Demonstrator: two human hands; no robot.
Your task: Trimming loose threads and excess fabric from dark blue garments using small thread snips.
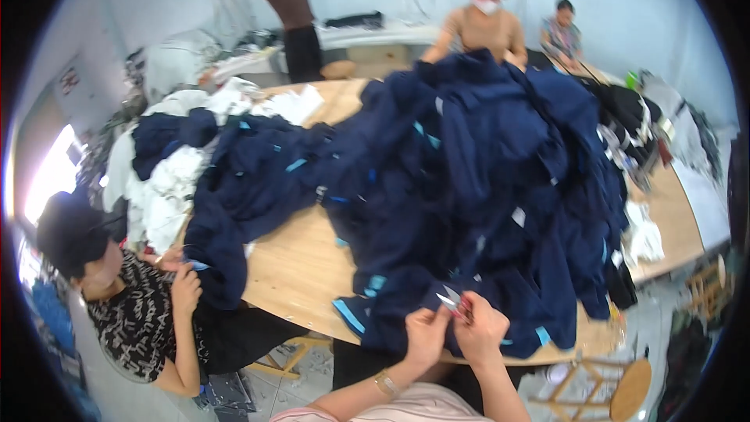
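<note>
My right hand (481, 333) is closed around a small pair of scissors (449, 298) with red handles, their pointed blades spread and tilted up to the left. Close beside it, almost touching, my left hand (426, 337) is closed in a pinch just below the blades. Whatever its fingers hold is too small to make out. Both hands are over the near edge of a large heap of navy blue garments (500, 148) on the table. Light blue trim (351, 317) shows along one edge of the cloth, left of my hands.
A wooden table (293, 266) carries the heap. At left, a seated person (129, 297) handles navy cloth near white cloth (173, 191). Across the table is a person (488, 23) in a cap and mask; others are farther back. A wooden stool (625, 391) stands at lower right.
</note>
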